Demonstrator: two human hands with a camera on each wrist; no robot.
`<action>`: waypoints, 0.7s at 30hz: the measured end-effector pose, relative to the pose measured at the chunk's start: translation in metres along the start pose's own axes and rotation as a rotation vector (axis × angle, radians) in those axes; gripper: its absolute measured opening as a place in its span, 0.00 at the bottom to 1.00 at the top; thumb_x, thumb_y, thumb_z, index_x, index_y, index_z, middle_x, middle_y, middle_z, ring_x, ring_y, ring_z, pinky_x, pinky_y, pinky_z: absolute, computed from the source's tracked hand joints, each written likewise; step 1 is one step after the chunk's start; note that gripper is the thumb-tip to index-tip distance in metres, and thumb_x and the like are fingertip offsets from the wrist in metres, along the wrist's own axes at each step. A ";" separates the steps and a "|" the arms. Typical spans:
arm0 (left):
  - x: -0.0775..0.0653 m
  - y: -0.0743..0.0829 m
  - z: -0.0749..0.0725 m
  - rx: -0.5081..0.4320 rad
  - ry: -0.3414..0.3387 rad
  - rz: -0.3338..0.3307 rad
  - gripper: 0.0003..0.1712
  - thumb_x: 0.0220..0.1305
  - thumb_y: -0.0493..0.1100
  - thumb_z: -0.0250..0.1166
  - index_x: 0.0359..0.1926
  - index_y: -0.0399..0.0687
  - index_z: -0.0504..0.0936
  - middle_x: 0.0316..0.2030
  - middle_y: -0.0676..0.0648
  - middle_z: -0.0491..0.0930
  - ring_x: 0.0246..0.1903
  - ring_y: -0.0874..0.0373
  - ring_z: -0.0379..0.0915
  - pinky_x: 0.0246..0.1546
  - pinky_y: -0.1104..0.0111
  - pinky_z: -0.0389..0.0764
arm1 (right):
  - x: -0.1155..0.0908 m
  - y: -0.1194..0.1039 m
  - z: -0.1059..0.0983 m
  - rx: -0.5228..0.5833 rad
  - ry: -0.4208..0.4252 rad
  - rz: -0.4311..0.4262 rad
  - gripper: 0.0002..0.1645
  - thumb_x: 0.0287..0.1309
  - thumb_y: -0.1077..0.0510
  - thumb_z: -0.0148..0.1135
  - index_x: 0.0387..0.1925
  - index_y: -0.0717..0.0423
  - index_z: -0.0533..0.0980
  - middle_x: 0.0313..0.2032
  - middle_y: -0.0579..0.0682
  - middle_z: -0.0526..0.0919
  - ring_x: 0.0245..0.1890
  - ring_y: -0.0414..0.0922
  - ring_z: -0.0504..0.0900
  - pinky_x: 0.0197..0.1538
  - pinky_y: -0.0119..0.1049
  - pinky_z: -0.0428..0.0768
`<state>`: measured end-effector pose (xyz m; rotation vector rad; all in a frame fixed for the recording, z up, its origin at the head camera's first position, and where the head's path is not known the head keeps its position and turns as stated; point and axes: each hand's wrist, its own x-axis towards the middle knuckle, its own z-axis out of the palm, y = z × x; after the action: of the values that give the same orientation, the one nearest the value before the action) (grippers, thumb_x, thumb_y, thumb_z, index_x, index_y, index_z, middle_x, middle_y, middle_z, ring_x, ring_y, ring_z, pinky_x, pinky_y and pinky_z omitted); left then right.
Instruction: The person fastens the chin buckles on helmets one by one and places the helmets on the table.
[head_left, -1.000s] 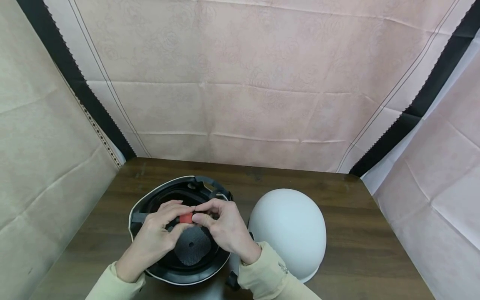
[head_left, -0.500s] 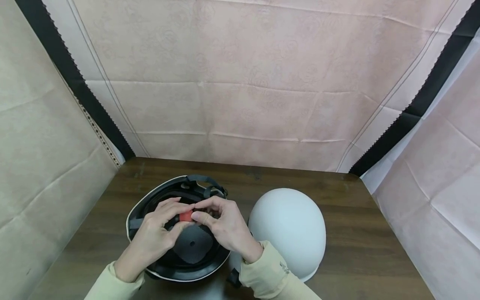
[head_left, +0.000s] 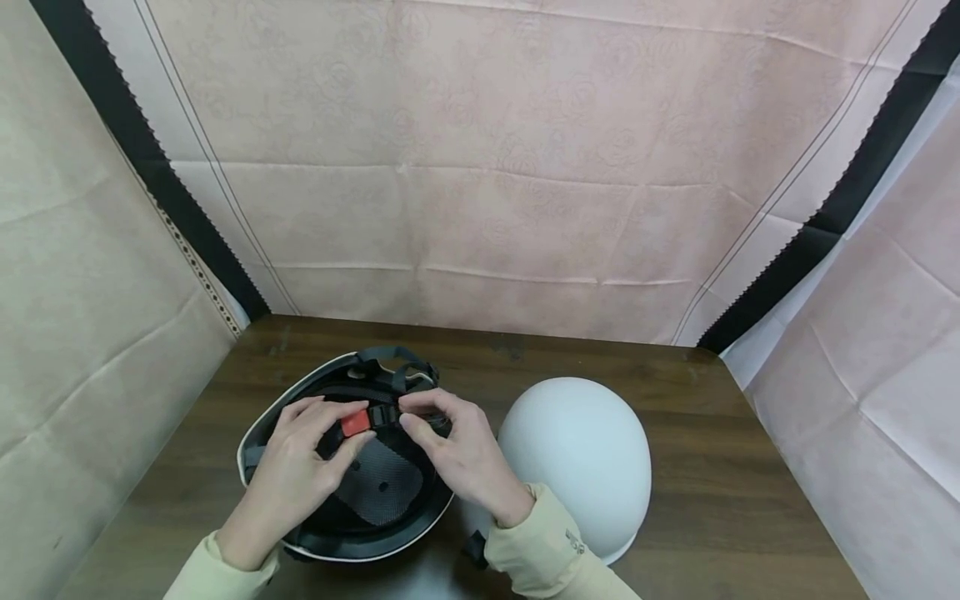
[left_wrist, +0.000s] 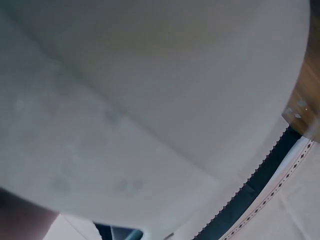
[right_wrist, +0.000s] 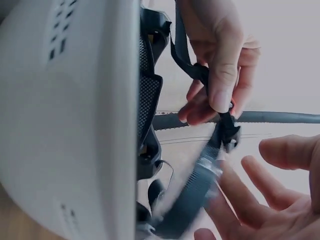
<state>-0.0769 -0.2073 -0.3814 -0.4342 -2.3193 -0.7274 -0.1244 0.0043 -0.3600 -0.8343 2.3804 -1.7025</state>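
Observation:
An upturned white helmet (head_left: pixel 378 487) with a black lining lies on the table, tilted. Above its opening, my left hand (head_left: pixel 300 458) pinches the red end of the chin-strap buckle (head_left: pixel 356 422) between thumb and fingers. A black buckle piece (head_left: pixel 384 415) sits directly against the red one. My right hand (head_left: pixel 468 454) is at the buckle's other side. In the right wrist view its thumb stands apart from the black strap (right_wrist: pixel 187 195), while its extended fingers lie beside it. The helmet's white shell (left_wrist: pixel 150 110) fills most of the left wrist view.
A second white helmet (head_left: pixel 577 467) rests dome up to the right, beside my right forearm, with a black strap piece (head_left: pixel 475 550) near it. The brown wooden table (head_left: pixel 735 500) ends at pale fabric walls (head_left: pixel 480 208) on the back and sides.
The upturned helmet has shifted and tipped left. My left hand has moved left with the buckle, and my right fingertips have drawn away from it, baring the black piece.

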 end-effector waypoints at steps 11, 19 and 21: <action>-0.002 -0.005 0.000 0.129 -0.093 -0.146 0.22 0.48 0.41 0.77 0.45 0.41 0.84 0.37 0.44 0.85 0.35 0.49 0.79 0.52 0.50 0.65 | -0.001 0.010 -0.004 -0.036 0.052 -0.013 0.15 0.66 0.48 0.60 0.53 0.41 0.79 0.58 0.43 0.74 0.61 0.42 0.65 0.65 0.50 0.64; -0.006 -0.008 -0.001 0.215 -0.268 -0.151 0.20 0.51 0.45 0.76 0.44 0.41 0.84 0.38 0.45 0.85 0.40 0.47 0.79 0.59 0.46 0.61 | -0.004 0.013 -0.006 -0.090 0.036 0.050 0.18 0.66 0.44 0.58 0.55 0.40 0.77 0.61 0.44 0.69 0.61 0.45 0.62 0.61 0.52 0.65; -0.006 -0.009 -0.001 0.225 -0.268 -0.135 0.21 0.50 0.46 0.77 0.44 0.41 0.84 0.39 0.44 0.84 0.45 0.46 0.77 0.61 0.45 0.58 | -0.005 0.013 -0.007 -0.085 0.025 0.061 0.18 0.66 0.44 0.58 0.56 0.40 0.76 0.61 0.44 0.68 0.62 0.45 0.61 0.61 0.53 0.64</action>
<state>-0.0764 -0.2158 -0.3890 -0.2895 -2.6679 -0.4843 -0.1278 0.0151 -0.3706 -0.7478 2.4834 -1.6093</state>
